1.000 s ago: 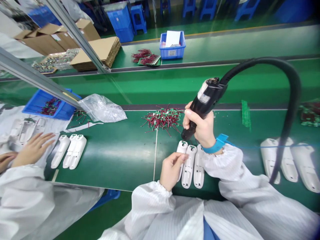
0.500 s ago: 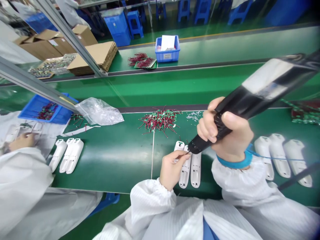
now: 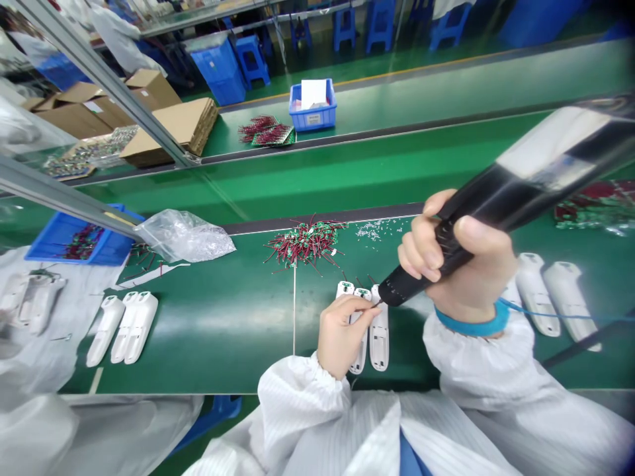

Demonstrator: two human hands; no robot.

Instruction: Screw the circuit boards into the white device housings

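White housings: three (image 3: 380, 336) lie side by side on the green bench mat (image 3: 223, 317), right in front of the person, between the two hands.
Change, tool: a second ago the electric screwdriver (image 3: 520, 178) stood nearly upright on the top ends of the housings, with its black hose arching overhead. Now it leans far over to the right, its body large and close to the camera, and its tip sits low at the top of the middle housing.
Change, left hand: the left hand (image 3: 341, 334) has slid up the housings. Thumb and forefinger are pressed together right at the screwdriver tip. Whether anything small sits between them cannot be told.
Right hand: the right hand (image 3: 461, 271) is wrapped tight round the screwdriver's grip, with a blue wrist strap (image 3: 471, 325) on the wrist.
Change, neighbour: the co-worker's hands seen at the left a second ago are out of view; only a white sleeve (image 3: 44, 377) shows.
Unchanged: the heap of small circuit boards with red wires (image 3: 303, 242), the loose screws (image 3: 378, 229) and the other trio of housings (image 3: 124, 325) lie as before.
Reading: the tool has shifted across the same row; the housings have not moved.
Writing: the pale label on the screwdriver is blurred; the tag on the far blue bin (image 3: 313, 119) is too small to read. No brand is legible.
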